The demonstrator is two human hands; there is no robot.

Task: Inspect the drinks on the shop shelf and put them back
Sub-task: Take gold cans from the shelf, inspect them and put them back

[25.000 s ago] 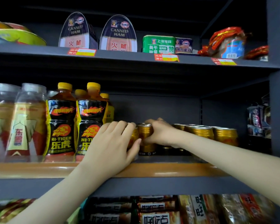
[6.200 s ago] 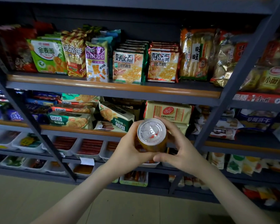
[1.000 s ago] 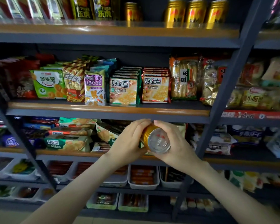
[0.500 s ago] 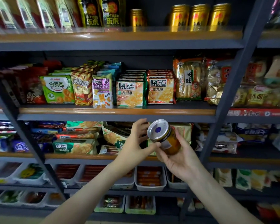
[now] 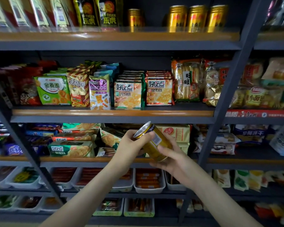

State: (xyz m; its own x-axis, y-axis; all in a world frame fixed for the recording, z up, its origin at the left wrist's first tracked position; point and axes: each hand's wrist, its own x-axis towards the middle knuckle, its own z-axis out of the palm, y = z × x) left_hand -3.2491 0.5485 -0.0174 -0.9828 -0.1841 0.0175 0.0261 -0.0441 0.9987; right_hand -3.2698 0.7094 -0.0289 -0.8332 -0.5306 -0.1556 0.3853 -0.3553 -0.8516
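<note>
Gold can (image 5: 154, 143) tilted, gripped between left hand (image 5: 131, 145) and right hand (image 5: 174, 158)

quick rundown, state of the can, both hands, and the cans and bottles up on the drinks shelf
gold can: off the shelf, tilted, held in both hands, barcode side showing
left hand: gripping the can's upper end
right hand: cupping the can's lower end
shelf cans: upright in a row, with a gap beside them
Hi-Tiger bottles: upright on the same shelf
</note>
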